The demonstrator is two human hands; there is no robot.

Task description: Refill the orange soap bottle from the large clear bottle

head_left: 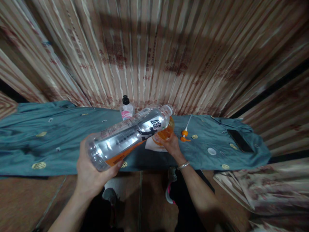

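My left hand (93,170) is wrapped round the base end of a large clear plastic bottle (135,133) with a silver and orange label. The bottle is tilted, its neck pointing right and slightly up, over an orange see-through bottle (166,130). My right hand (171,143) is closed round that orange bottle, which stands on a white cloth or paper (153,146). The clear bottle's neck hides the orange bottle's top, so I cannot tell whether the two touch. An orange pump head (184,135) with a thin tube lies to the right of my right hand.
Behind the large bottle stands a small clear bottle (126,108) with a black cap and pink label. A white round cap (211,151) and a dark phone (239,140) lie to the right on the green cloth-covered surface (79,129). Pleated curtains (149,58) hang behind.
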